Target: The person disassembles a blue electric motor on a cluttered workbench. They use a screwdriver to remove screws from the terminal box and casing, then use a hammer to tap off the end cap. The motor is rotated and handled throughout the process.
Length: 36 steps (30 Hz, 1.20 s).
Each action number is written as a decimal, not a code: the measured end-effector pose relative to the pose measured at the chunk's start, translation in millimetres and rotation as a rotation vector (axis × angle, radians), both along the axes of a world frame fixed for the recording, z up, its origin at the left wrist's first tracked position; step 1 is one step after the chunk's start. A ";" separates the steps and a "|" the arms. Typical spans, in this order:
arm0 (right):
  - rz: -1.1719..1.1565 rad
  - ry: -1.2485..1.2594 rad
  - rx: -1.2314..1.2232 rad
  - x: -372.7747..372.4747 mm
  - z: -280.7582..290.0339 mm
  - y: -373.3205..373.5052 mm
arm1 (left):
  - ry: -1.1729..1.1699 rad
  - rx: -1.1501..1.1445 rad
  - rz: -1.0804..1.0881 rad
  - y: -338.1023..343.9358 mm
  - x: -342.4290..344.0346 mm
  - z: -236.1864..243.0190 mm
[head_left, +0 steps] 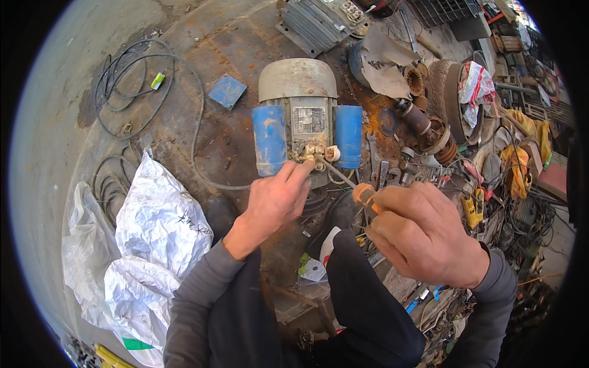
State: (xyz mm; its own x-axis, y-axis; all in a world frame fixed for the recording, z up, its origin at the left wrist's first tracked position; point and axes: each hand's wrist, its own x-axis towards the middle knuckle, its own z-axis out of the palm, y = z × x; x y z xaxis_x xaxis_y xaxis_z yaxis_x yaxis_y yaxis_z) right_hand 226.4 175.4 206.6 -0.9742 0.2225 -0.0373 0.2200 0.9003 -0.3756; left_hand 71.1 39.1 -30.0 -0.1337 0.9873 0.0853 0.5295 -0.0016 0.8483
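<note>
An electric motor (297,92) with a grey ribbed body stands in front of me, a blue cylinder (270,141) on its left side and another blue cylinder (348,136) on its right. Low on its near side sits an exposed terminal block (315,150). My left hand (276,199) has its thumb and forefinger pinched at that block; whatever lies between the fingertips is too small to name. My right hand (423,230) is wrapped round a screwdriver (364,195) with an orange handle, its shaft slanting up-left so that the tip meets the terminal area. A grey cable (230,187) runs to the motor from the left.
A blue square cover (227,92) lies left of the motor. White sacks (159,214) rest at my left. Wrenches (372,150), a rusty shaft part (423,122), a yellow-handled tool (473,208) and much scrap crowd the right. A finned grey housing (316,24) sits beyond the motor.
</note>
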 end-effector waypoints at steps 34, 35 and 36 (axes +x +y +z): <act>-0.892 -0.927 -0.521 -91.8 22.0 44.2 | -0.014 0.070 -0.059 -6.2 -4.9 -11.7; -1.039 -0.983 -0.617 -90.9 23.5 40.5 | -0.012 0.070 -0.068 -7.3 -4.4 -14.3; -0.934 -0.972 -0.521 -89.2 21.2 35.9 | -0.014 0.080 -0.073 -7.0 -4.3 -17.7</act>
State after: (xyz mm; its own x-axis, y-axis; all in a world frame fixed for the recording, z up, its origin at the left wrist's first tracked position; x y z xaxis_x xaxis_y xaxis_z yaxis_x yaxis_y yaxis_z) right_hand 137.2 211.4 227.8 -0.0254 0.5070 -0.8616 0.9949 0.0972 0.0278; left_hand 66.8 32.1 -47.7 -0.0635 0.9846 0.1632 0.5135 -0.1079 0.8513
